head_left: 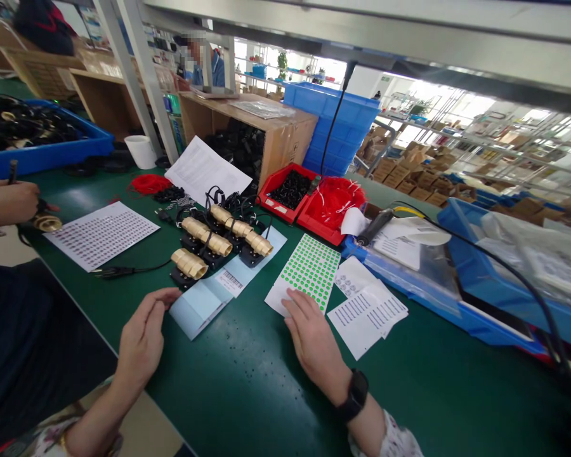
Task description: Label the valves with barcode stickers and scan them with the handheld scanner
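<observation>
My left hand (143, 333) is at the near end of a light blue label strip (195, 311). Its forefinger reaches the black base of the nearest brass-bodied valve (189, 263); whether it touches is unclear. The thumb stands apart from that fingertip, with nothing visible between them. A barcode label (231, 282) sits on the strip. My right hand (311, 339), with a black watch on the wrist, lies flat with fingers stretched over the lower edge of a sheet of green round stickers (309, 270). More brass valves (207, 236) with black cables stand behind.
White label sheets (361, 320) lie right of my right hand. Red bins (290, 190) and a blue tray (409, 285) stand behind. At left, another person's hand (9, 203) is near a brass part (47, 222) and a sticker sheet (105, 235). A black cable (514, 266) hangs at right.
</observation>
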`<control>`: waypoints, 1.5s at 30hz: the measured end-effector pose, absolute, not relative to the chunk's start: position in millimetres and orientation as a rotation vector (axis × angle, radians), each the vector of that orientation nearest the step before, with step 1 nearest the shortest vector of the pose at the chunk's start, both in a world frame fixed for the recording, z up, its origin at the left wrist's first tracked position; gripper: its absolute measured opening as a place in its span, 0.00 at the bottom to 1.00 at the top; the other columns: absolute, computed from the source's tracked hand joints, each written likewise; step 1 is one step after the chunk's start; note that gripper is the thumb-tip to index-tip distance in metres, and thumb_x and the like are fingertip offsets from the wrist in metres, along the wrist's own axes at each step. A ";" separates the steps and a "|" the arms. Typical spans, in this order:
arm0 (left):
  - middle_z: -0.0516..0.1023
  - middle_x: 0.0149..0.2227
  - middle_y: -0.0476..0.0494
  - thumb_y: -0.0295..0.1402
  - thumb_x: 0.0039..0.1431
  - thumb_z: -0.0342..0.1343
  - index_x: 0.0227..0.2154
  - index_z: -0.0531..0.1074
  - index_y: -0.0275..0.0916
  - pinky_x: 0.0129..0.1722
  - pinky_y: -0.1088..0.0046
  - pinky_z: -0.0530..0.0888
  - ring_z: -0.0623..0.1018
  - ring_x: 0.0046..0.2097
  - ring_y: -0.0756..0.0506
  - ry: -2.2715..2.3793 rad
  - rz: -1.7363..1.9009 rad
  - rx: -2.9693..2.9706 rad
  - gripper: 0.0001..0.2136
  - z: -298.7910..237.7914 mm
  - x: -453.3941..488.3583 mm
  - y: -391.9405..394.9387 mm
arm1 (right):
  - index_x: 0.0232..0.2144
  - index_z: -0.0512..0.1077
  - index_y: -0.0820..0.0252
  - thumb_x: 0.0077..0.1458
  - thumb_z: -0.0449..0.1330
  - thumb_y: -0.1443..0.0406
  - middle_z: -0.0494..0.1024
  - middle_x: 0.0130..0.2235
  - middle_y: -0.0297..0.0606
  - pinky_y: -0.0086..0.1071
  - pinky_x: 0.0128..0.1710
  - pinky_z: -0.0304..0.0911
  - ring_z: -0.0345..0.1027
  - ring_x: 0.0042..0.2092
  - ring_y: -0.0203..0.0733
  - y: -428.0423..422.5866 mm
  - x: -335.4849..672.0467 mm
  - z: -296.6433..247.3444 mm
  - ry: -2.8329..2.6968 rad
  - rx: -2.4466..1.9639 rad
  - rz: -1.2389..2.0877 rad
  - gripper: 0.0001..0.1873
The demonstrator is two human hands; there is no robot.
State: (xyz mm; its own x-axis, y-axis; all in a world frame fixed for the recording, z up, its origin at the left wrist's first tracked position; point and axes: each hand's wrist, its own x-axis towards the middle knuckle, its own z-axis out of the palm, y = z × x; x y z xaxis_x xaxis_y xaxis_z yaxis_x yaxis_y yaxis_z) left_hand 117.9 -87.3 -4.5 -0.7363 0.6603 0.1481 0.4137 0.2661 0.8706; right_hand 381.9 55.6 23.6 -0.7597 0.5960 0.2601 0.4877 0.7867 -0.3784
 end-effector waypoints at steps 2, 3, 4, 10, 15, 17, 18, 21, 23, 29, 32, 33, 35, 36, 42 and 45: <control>0.73 0.43 0.43 0.40 0.60 0.43 0.44 0.66 0.41 0.48 0.63 0.71 0.74 0.45 0.42 2.228 1.519 0.972 0.14 -7.7 120.3 -86.2 | 0.48 0.67 0.63 0.63 0.47 0.69 0.70 0.50 0.45 0.44 0.54 0.62 0.62 0.52 0.46 41.0 357.6 31.6 -2.550 -0.678 0.620 0.14; 0.73 0.42 0.43 0.39 0.58 0.45 0.44 0.65 0.40 0.48 0.63 0.71 0.74 0.45 0.42 2.203 1.512 0.977 0.14 -8.9 121.1 -85.8 | 0.47 0.67 0.63 0.62 0.49 0.68 0.71 0.49 0.44 0.42 0.53 0.63 0.62 0.50 0.45 33.9 344.3 34.3 -2.527 -0.635 0.699 0.13; 0.73 0.42 0.42 0.39 0.57 0.47 0.45 0.65 0.39 0.48 0.62 0.71 0.74 0.44 0.42 2.190 1.495 0.984 0.15 -9.9 121.0 -85.3 | 0.47 0.67 0.62 0.61 0.52 0.67 0.70 0.49 0.43 0.40 0.53 0.63 0.62 0.51 0.44 27.7 331.1 35.6 -2.511 -0.608 0.748 0.13; 0.68 0.51 0.35 0.48 0.51 0.54 0.51 0.61 0.36 0.50 0.58 0.70 0.70 0.52 0.38 2.394 1.483 1.008 0.28 -10.4 98.7 -73.0 | 0.54 0.62 0.60 0.60 0.54 0.58 0.63 0.57 0.43 0.48 0.59 0.52 0.52 0.58 0.50 20.0 279.9 16.0 -2.601 -0.594 0.650 0.22; 0.67 0.53 0.32 0.47 0.50 0.54 0.56 0.57 0.32 0.50 0.56 0.68 0.69 0.52 0.35 2.527 1.119 1.205 0.34 -8.4 86.8 -48.4 | 0.52 0.64 0.57 0.61 0.52 0.59 0.64 0.57 0.41 0.50 0.59 0.50 0.53 0.58 0.50 24.6 274.5 1.8 -2.672 -0.596 0.508 0.18; 0.70 0.48 0.33 0.45 0.49 0.54 0.52 0.60 0.32 0.48 0.57 0.68 0.69 0.50 0.33 2.673 0.955 1.241 0.30 -6.3 88.1 -40.5 | 0.54 0.62 0.55 0.60 0.53 0.57 0.63 0.57 0.42 0.51 0.58 0.51 0.52 0.58 0.51 22.9 274.9 3.3 -2.683 -0.589 0.479 0.21; 0.72 0.45 0.33 0.45 0.49 0.54 0.50 0.63 0.32 0.47 0.57 0.69 0.70 0.49 0.33 2.728 0.885 1.250 0.27 -5.0 88.7 -37.8 | 0.55 0.61 0.54 0.59 0.54 0.55 0.63 0.57 0.42 0.52 0.58 0.51 0.52 0.58 0.52 21.6 275.1 4.7 -2.690 -0.585 0.464 0.23; 0.74 0.40 0.36 0.45 0.48 0.55 0.42 0.66 0.35 0.42 0.61 0.70 0.72 0.45 0.34 2.785 0.792 1.270 0.21 -1.0 87.9 -34.1 | 0.54 0.61 0.51 0.57 0.55 0.52 0.63 0.56 0.42 0.53 0.58 0.51 0.52 0.57 0.53 17.7 275.7 8.4 -2.708 -0.603 0.433 0.25; 0.75 0.38 0.38 0.45 0.48 0.55 0.40 0.67 0.36 0.40 0.63 0.70 0.73 0.43 0.35 2.778 0.780 1.275 0.20 1.4 85.8 -34.5 | 0.53 0.63 0.52 0.58 0.54 0.53 0.63 0.55 0.42 0.53 0.58 0.51 0.52 0.57 0.53 16.5 277.2 8.8 -2.709 -0.625 0.425 0.22; 0.73 0.37 0.38 0.46 0.48 0.54 0.38 0.65 0.36 0.38 0.65 0.69 0.73 0.42 0.36 2.775 0.744 1.300 0.20 3.2 84.7 -37.5 | 0.52 0.64 0.52 0.60 0.53 0.56 0.64 0.55 0.41 0.52 0.58 0.51 0.53 0.57 0.53 20.2 293.9 4.8 -2.715 -0.598 0.440 0.19; 0.72 0.37 0.37 0.46 0.49 0.54 0.39 0.64 0.35 0.38 0.64 0.69 0.72 0.42 0.37 2.760 0.762 1.333 0.20 0.6 85.9 -37.1 | 0.53 0.64 0.52 0.60 0.54 0.58 0.64 0.56 0.40 0.51 0.59 0.50 0.52 0.58 0.52 21.3 308.4 9.2 -2.730 -0.595 0.465 0.19; 0.72 0.38 0.37 0.46 0.50 0.53 0.39 0.63 0.35 0.39 0.63 0.69 0.72 0.43 0.36 2.761 0.764 1.345 0.20 -0.4 86.2 -36.8 | 0.53 0.64 0.53 0.60 0.54 0.58 0.64 0.56 0.41 0.50 0.59 0.50 0.52 0.59 0.52 21.8 313.3 12.8 -2.732 -0.589 0.487 0.19; 0.72 0.38 0.37 0.46 0.50 0.53 0.39 0.63 0.35 0.40 0.62 0.69 0.71 0.44 0.36 2.768 0.750 1.377 0.20 -2.1 86.7 -35.8 | 0.50 0.66 0.54 0.61 0.53 0.59 0.66 0.55 0.40 0.46 0.60 0.51 0.54 0.58 0.49 25.7 321.8 22.3 -2.731 -0.515 0.597 0.16; 0.71 0.39 0.37 0.47 0.50 0.53 0.40 0.63 0.35 0.41 0.62 0.69 0.71 0.44 0.35 2.775 0.739 1.394 0.20 -2.8 87.0 -35.2 | 0.48 0.68 0.55 0.62 0.51 0.60 0.68 0.53 0.39 0.43 0.59 0.53 0.56 0.57 0.46 30.4 324.8 27.1 -2.701 -0.474 0.687 0.14; 0.70 0.37 0.36 0.47 0.50 0.53 0.37 0.63 0.35 0.39 0.62 0.69 0.70 0.43 0.35 2.861 0.710 1.401 0.19 -6.9 89.5 -31.8 | 0.44 0.66 0.64 0.56 0.55 0.61 0.73 0.43 0.45 0.38 0.38 0.65 0.68 0.36 0.43 103.1 315.9 24.3 -1.914 -1.117 0.865 0.15; 0.70 0.35 0.37 0.47 0.49 0.54 0.34 0.63 0.36 0.39 0.62 0.69 0.70 0.42 0.35 2.887 0.728 1.380 0.18 -10.8 89.0 -30.7 | 0.54 0.56 0.65 0.44 0.65 0.61 0.69 0.50 0.49 0.36 0.32 0.67 0.68 0.30 0.39 135.5 297.6 5.1 -1.904 -1.136 0.926 0.37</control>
State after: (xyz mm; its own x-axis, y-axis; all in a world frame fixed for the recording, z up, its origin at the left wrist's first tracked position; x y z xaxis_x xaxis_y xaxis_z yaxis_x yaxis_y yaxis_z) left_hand 89.0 -30.7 -10.8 -0.6383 0.7052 0.3088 0.7673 0.5501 0.3296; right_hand 297.6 135.5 5.1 -0.3507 0.9111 0.2166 0.3922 0.3529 -0.8495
